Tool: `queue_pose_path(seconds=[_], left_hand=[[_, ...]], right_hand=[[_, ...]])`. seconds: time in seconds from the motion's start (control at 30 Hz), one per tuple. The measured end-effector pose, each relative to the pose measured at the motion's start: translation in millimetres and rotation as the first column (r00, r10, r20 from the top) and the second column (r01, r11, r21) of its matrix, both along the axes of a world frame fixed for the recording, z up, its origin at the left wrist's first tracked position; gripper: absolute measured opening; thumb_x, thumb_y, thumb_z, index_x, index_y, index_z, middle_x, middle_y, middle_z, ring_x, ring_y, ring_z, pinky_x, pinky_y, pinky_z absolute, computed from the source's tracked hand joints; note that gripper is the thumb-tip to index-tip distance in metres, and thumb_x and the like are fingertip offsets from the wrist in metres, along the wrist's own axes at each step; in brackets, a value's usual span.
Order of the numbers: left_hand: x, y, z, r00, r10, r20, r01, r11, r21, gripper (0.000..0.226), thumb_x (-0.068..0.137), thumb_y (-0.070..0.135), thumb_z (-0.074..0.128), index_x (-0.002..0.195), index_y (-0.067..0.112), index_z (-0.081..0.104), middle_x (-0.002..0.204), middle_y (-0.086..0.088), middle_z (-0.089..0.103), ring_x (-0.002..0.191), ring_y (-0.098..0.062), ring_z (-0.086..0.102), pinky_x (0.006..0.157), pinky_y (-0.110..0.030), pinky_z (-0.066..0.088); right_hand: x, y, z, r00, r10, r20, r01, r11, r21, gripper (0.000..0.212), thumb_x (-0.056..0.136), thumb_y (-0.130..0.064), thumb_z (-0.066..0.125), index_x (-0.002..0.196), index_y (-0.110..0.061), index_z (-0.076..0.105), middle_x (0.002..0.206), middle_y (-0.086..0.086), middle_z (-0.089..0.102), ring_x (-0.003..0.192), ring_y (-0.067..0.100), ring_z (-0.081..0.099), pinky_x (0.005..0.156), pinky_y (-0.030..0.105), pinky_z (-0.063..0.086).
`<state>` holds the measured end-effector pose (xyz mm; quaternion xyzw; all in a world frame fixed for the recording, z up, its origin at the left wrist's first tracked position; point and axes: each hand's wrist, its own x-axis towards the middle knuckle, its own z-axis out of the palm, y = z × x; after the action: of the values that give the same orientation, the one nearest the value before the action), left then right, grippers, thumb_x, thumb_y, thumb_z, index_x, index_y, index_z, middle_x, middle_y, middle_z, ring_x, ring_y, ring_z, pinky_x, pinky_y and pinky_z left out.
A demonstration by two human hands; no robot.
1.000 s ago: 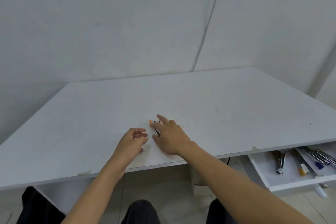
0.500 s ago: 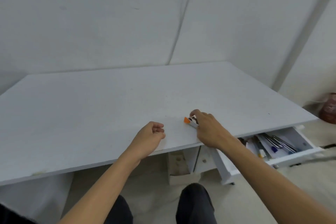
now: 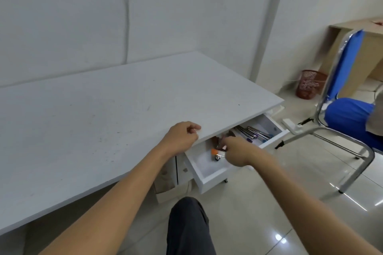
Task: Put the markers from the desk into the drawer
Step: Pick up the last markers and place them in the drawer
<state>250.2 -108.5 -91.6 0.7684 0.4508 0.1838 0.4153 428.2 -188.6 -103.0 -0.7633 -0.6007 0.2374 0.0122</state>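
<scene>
My right hand (image 3: 238,151) hovers over the open white drawer (image 3: 209,177) under the desk's right end, fingers pinched on a marker with an orange cap (image 3: 215,152). The marker's cap end points left, just above the drawer floor. My left hand (image 3: 181,137) rests as a loose fist on the front edge of the white desk (image 3: 93,126), holding nothing. Several pens and metal tools (image 3: 251,133) lie in the back half of the drawer, partly hidden under the desktop.
A blue chair with a chrome frame (image 3: 350,114) stands right of the drawer. A red mesh bin (image 3: 308,84) sits by the wall, a white power strip (image 3: 291,125) lies on the tiled floor, and a wooden desk (image 3: 356,47) is at the far right.
My right hand has carried the orange-capped marker off the desktop, to the right and down over the open drawer. My left hand has shifted to the desk's front edge. The view swung right.
</scene>
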Motion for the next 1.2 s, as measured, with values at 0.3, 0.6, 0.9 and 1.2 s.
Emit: queue_pose_path(seconds=[0.3, 0.6, 0.9, 1.2], left_hand=[[-2.3, 5.7, -9.0, 0.999, -0.012, 0.035, 0.010, 0.999, 0.037, 0.034, 0.089, 0.017, 0.051, 0.115, 0.029, 0.068, 0.094, 0.011, 0.064, 0.069, 0.002, 0.055, 0.062, -0.008, 0.039], [-3.1, 2.2, -18.5, 0.999, -0.044, -0.004, 0.044, 0.984, 0.171, 0.033, 0.084, 0.016, 0.053, 0.110, 0.033, 0.066, 0.095, 0.015, 0.055, 0.083, -0.002, 0.055, 0.081, -0.020, 0.046], [-0.8, -4.7, -26.8, 0.983, 0.031, -0.180, 0.044, 0.918, 0.395, 0.035, 0.086, 0.039, 0.050, 0.120, 0.034, 0.055, 0.114, 0.006, 0.045, 0.121, -0.021, 0.041, 0.100, -0.035, 0.029], [11.3, -14.4, -39.7, 0.837, 0.080, -0.542, 0.238, 0.838, 0.491, 0.109, 0.066, 0.094, 0.002, 0.155, 0.032, 0.001, 0.166, -0.001, -0.008, 0.150, -0.028, -0.016, 0.112, -0.068, -0.011]], right_hand=[[-34.0, 39.1, -55.8, 0.998, -0.050, -0.046, 0.056, 0.987, 0.151, 0.041, 0.089, -0.005, 0.055, 0.130, -0.001, 0.053, 0.124, 0.021, 0.059, 0.110, 0.032, 0.057, 0.088, 0.039, 0.052], [4.3, -17.8, -39.4, 0.977, -0.179, -0.116, 0.213, 0.846, 0.490, 0.034, 0.088, -0.014, 0.049, 0.110, -0.028, 0.070, 0.112, -0.008, 0.072, 0.104, 0.019, 0.064, 0.089, 0.035, 0.050], [43.2, -84.7, -117.5, 0.396, -0.454, -0.799, 0.754, 0.657, 0.000, 0.097, 0.075, -0.032, 0.085, 0.150, -0.041, 0.024, 0.146, -0.001, 0.036, 0.115, 0.027, 0.058, 0.094, 0.048, 0.052], [9.6, -49.0, -135.8, 0.544, -0.378, -0.750, 0.731, 0.652, 0.202, 0.126, 0.069, -0.051, 0.083, 0.156, -0.039, -0.006, 0.162, -0.003, 0.022, 0.108, 0.020, 0.065, 0.079, 0.026, 0.048]])
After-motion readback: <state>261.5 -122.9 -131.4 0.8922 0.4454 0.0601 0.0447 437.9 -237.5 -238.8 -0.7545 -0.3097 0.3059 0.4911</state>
